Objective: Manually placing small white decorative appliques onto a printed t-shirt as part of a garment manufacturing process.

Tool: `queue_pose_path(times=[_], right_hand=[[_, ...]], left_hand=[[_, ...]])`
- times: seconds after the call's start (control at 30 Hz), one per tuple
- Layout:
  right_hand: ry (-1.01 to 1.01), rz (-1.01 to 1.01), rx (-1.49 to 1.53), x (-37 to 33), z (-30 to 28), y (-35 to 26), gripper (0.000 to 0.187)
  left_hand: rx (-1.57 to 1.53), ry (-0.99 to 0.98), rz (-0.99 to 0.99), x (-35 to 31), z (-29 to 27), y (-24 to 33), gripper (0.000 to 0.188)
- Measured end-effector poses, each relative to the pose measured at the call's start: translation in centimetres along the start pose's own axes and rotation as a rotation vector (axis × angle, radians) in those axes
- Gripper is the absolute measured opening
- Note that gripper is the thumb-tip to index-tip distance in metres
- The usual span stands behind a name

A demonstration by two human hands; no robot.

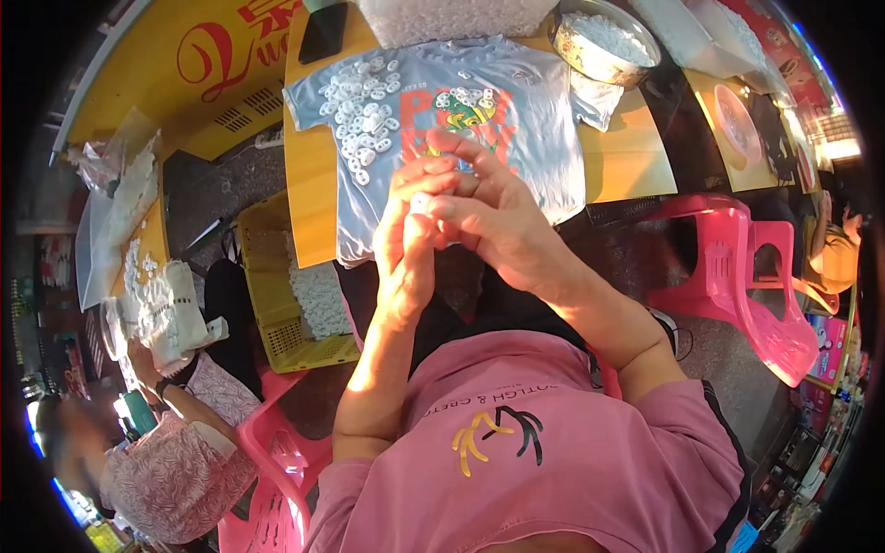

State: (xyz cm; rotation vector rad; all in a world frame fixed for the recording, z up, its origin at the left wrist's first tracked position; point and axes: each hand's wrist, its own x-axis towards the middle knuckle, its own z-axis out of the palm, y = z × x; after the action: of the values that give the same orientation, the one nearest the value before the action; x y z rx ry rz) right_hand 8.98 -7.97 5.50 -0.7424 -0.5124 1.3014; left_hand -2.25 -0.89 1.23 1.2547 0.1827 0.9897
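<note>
My hands meet above a grey-blue T-shirt spread on the table. Between the fingertips of my left hand (pixel 406 244) is a small white plastic piece (pixel 420 200). The thumb of my right hand (pixel 502 217) presses at the same piece, its other fingers curled around it from the far side. Most of the piece is covered by my fingers. On the left part of the T-shirt (pixel 544 120) lies a cluster of white oval pieces (pixel 364 120), each with dark holes. A smaller group of such pieces (pixel 466 97) sits on the printed middle.
At the back stand a white-filled container (pixel 452 23) and a round tin (pixel 604 66) of white pieces. A dark phone (pixel 323 32) lies at the far left corner. Below is a yellow crate (pixel 277 318). Pink chairs (pixel 724 267) stand nearby, and a person (pixel 184 461) sits at left.
</note>
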Motion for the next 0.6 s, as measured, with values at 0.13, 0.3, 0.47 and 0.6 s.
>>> queue_pose_path(times=[0.13, 0.3, 0.47, 0.6], right_hand=[[-0.056, 0.045, 0.127, 0.1, 0.9, 1.2, 0.065], [-0.059, 0.041, 0.154, 0.5, 1.7, 2.3, 0.071], [-0.074, 0.069, 0.151, 0.8, 2.2, 3.4, 0.071], [-0.084, 0.047, 0.142, 1.2, 2.7, 4.1, 0.069]], left_hand=[[-0.127, -0.056, 0.04, -0.4, -0.9, 0.3, 0.039], [-0.128, 0.009, 0.001, -1.1, -2.2, 0.6, 0.043], [-0.109, 0.033, 0.105, -1.6, -3.0, 0.2, 0.038], [-0.184, 0.112, 0.028, -1.7, -2.9, 1.4, 0.029]])
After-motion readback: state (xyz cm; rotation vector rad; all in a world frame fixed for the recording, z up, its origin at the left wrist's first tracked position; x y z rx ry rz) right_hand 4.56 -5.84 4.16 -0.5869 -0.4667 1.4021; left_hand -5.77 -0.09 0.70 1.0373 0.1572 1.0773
